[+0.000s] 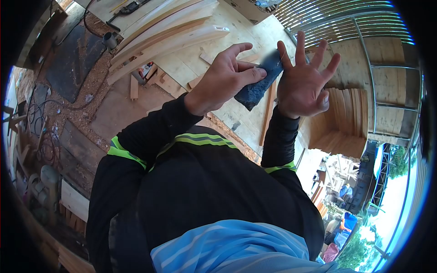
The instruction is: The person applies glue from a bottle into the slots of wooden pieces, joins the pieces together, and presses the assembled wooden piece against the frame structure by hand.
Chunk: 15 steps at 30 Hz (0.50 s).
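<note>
My left hand pinches a dark blue-black, rough-looking folded piece between its thumb and fingers. Whether this piece is cloth or abrasive sheet I cannot tell. It is held tilted above the pale plywood worktop, and its upper end is blurred. On its right side, my right hand is raised with the palm towards me and the fingers spread. One finger of that hand is at the upper edge of the dark piece; I cannot tell if they touch.
Long curved wooden strips lie stacked at the upper left. Curved wooden pieces stand packed on the right. A cardboard box sits at the far edge. Hoses and wood shavings cover the floor at left.
</note>
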Each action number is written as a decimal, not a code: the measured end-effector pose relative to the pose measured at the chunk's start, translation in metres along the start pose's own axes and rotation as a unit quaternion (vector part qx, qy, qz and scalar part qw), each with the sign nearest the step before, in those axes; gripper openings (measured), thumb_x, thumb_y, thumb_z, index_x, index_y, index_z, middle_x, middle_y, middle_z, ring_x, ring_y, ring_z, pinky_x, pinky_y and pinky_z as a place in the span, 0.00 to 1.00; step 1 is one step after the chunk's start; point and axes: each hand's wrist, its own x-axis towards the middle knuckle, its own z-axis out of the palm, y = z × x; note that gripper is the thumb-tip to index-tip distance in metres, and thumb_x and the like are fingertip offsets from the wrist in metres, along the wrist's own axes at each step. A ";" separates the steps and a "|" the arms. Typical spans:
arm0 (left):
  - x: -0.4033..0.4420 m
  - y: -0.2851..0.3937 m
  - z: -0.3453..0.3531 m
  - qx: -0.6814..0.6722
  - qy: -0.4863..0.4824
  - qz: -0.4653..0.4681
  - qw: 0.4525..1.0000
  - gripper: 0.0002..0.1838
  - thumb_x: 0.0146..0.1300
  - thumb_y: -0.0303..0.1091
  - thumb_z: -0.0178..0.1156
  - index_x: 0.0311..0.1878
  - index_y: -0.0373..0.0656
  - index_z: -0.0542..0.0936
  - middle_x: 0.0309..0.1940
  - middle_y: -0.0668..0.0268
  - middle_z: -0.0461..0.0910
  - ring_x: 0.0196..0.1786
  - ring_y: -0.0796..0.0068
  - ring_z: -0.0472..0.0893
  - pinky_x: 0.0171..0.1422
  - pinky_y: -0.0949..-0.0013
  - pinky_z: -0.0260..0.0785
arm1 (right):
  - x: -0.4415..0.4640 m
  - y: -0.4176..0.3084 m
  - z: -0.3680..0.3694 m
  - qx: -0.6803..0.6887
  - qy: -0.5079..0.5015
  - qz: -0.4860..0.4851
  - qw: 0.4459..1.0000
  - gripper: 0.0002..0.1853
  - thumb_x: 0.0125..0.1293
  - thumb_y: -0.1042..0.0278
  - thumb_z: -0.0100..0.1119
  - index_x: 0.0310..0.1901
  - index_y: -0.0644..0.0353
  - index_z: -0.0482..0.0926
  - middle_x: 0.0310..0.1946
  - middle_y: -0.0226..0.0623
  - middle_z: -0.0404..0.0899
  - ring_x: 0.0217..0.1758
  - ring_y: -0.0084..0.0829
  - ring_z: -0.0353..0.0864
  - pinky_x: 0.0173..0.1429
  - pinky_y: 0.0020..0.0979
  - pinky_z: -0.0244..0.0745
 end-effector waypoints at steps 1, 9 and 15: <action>-0.002 0.002 0.001 -0.002 -0.002 -0.006 1.000 0.43 0.70 0.25 0.67 0.78 0.22 0.52 0.48 0.46 0.87 0.46 0.70 0.88 0.50 0.72 0.84 | -0.001 -0.003 0.001 0.001 -0.001 -0.002 1.000 0.56 0.64 0.33 0.60 0.84 0.41 0.40 0.86 0.52 0.37 0.84 0.75 0.44 0.74 0.83 0.56; -0.013 0.012 -0.008 -0.116 -0.054 -0.051 0.990 0.41 0.70 0.25 0.67 0.77 0.22 0.54 0.50 0.46 0.85 0.48 0.69 0.89 0.51 0.72 0.84 | -0.013 -0.013 0.006 -0.071 -0.128 -0.062 0.987 0.70 0.59 0.45 0.77 0.83 0.29 0.22 0.86 0.43 0.15 0.84 0.72 0.46 0.71 0.69 0.72; -0.020 0.019 -0.015 -0.152 -0.043 -0.095 0.983 0.35 0.74 0.29 0.63 0.75 0.24 0.58 0.53 0.48 0.83 0.49 0.71 0.88 0.53 0.71 0.85 | -0.020 -0.013 -0.011 -0.210 -0.257 -0.107 0.937 0.67 0.61 0.42 0.74 0.83 0.26 0.23 0.85 0.52 0.15 0.81 0.75 0.53 0.71 0.67 0.74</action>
